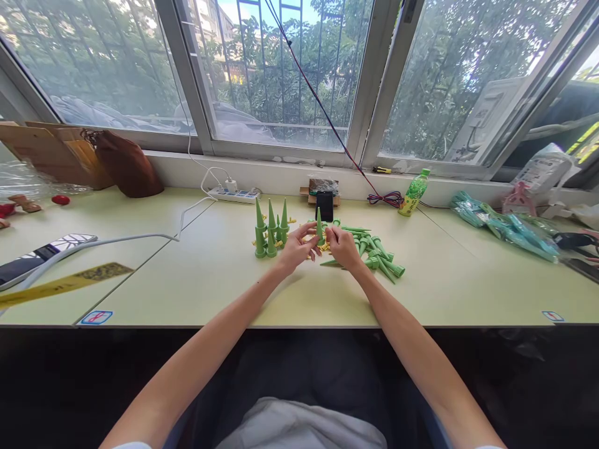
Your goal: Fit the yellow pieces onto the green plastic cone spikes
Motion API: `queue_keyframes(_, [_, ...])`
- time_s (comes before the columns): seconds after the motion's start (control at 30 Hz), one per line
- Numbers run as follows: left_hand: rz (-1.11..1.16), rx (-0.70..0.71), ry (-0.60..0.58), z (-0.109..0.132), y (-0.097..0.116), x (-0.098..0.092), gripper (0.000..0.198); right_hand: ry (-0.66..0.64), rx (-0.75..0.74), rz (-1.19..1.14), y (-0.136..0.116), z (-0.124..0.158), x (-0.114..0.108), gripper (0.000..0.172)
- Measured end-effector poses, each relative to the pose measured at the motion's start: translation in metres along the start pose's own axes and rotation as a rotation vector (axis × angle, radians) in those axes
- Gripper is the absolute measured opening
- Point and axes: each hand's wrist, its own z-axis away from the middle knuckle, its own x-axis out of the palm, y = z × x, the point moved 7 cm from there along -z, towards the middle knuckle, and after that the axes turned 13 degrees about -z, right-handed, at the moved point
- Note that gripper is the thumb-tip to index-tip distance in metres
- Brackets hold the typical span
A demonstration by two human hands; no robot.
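Between my two hands a green plastic watering spike point(319, 227) stands upright, point up. My left hand point(299, 246) has its fingers around the lower part of this spike. On the spike's right side, my right hand point(342, 246) is closed in a pinch; whatever its fingertips hold is hidden. Small yellow valve pieces point(326, 247) lie between and behind the hands, partly covered by them. Left of my left hand, several upright green spikes point(259, 240) stand grouped, with yellow pieces sticking out of some. A loose pile of green spikes point(380, 257) lies right of my right hand.
Behind the hands, a black phone point(324, 206) leans against a small box. A green bottle point(414, 193) and coiled cable point(386, 199) are at the back right, a power strip point(236, 194) at the back left. Teal plastic packets point(508, 227) lie far right; a brown bag point(126, 165) far left.
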Motion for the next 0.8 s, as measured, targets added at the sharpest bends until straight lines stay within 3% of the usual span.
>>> queue_keyframes(0.5, [0.019, -0.056, 0.010, 0.0020, 0.0024, -0.0030, 0.042, 0.006, -0.003, 0.016, 0.0001, -0.0012, 0.0002, 0.043])
queue_keyframes(0.8, [-0.027, -0.038, 0.029, 0.0038, 0.0079, -0.0030, 0.047, -0.025, 0.007, 0.027, -0.0019, -0.0008, 0.0025, 0.039])
